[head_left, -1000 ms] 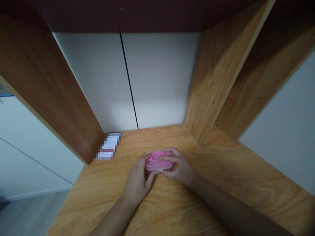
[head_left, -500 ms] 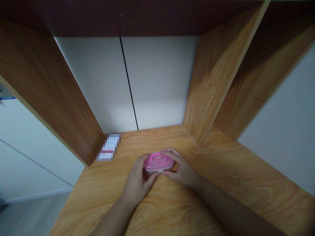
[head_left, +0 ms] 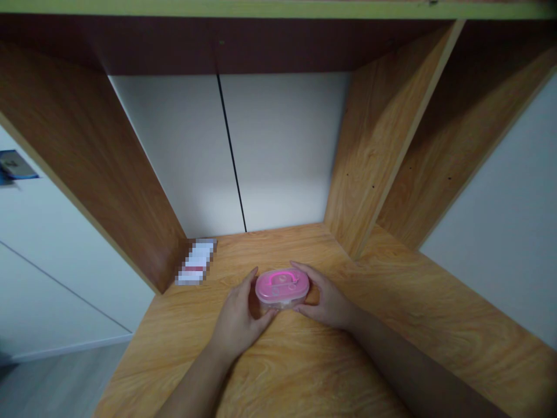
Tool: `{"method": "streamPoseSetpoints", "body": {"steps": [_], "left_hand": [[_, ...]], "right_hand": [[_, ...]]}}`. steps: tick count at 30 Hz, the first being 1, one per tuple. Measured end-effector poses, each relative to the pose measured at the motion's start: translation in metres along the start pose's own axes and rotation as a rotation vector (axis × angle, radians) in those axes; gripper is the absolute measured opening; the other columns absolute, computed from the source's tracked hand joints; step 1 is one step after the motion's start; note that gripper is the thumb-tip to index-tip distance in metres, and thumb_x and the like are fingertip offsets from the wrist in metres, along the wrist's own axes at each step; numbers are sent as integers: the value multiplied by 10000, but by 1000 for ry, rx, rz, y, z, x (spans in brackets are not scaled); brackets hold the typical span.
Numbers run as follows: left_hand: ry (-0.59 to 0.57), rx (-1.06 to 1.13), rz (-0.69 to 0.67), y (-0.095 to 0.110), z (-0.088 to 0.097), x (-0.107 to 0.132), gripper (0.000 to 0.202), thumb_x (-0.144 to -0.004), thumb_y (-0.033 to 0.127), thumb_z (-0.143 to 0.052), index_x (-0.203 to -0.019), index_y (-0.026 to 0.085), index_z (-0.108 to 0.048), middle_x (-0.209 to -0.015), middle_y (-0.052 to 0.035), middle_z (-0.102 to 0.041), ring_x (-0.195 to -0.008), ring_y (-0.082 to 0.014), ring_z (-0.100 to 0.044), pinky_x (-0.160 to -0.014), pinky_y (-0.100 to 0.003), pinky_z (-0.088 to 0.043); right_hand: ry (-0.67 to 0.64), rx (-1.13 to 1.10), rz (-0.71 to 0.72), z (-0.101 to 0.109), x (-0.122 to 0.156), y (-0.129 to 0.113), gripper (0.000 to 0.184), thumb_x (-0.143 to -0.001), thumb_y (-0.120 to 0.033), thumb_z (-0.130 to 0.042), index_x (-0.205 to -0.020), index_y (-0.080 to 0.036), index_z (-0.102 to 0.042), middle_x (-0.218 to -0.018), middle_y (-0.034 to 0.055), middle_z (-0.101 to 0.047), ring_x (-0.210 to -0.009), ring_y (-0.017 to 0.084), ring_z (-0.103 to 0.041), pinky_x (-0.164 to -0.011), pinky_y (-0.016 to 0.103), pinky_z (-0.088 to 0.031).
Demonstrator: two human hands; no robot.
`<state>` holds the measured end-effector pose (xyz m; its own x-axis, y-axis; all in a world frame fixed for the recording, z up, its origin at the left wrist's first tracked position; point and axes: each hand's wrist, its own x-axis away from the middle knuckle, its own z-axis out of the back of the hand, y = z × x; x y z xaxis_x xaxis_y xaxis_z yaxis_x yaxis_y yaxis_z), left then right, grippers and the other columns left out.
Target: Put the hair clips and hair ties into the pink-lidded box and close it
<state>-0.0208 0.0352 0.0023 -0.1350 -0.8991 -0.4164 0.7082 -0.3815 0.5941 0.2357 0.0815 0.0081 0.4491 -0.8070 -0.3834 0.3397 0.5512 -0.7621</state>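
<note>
Head view: two hands (head_left: 235, 320) (head_left: 331, 305) flank one pink-lidded box (head_left: 278, 294).

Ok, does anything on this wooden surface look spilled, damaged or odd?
Only the pixelated item at the back left: its details are unreadable. The pink-lidded box sits upright, with no visible spill or damage.

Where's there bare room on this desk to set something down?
Bare desk lies between the right arm and white side panel; between the pink-lidded box and white back panel; and in front of the box, between the arms. It's crowded around the box, by the left hand and right hand, and back left, where a blurred item lies.
</note>
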Motion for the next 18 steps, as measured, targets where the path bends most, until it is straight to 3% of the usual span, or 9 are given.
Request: {"method": "streamPoseSetpoints", "body": {"steps": [6, 10, 14, 18], "left_hand": [[-84, -74, -13, 2, 7, -6, 491, -763, 418, -761, -1197, 213, -660, -1165, -122, -723, -1074, -319, -677, -959, -493, -530], [-99, -142, -31, 2, 9, -7, 539, -752, 475, -764, -1216, 214, -678, -1298, -132, -678, -1200, -334, -626, -1055, -517, -470], [-119, -197, -21, -1, 9, -5, 553, -777, 537, -726, -1226, 215, -689, -1427, -107, -599, -1319, -337, -549, -1130, -529, -406], [-141, -222, -16, -3, 7, -4, 550, -803, 559, -690, -1226, 208, -695, -1428, -101, -599, -1347, -338, -525, -1144, -529, -393]], "right_hand": [[21, -44, -31, -2, -2, -1, 796, -682, -172, -801, -1419, -215, -503, -1405, 124, -588, -1289, 280, -566, -1127, 475, -438], [80, -32, -56, 12, 0, -8, 725, -683, -187, -802, -1361, -210, -546, -1350, 116, -629, -1244, 274, -604, -1107, 459, -467], [176, -9, -132, 52, 21, -12, 663, -723, -312, -817, -1320, -211, -545, -1337, 134, -631, -1200, 288, -636, -1038, 457, -531], [357, 75, -274, 110, 65, 5, 678, -716, -443, -819, -1279, -206, -527, -1237, 158, -685, -1056, 298, -708, -878, 412, -613]]}}
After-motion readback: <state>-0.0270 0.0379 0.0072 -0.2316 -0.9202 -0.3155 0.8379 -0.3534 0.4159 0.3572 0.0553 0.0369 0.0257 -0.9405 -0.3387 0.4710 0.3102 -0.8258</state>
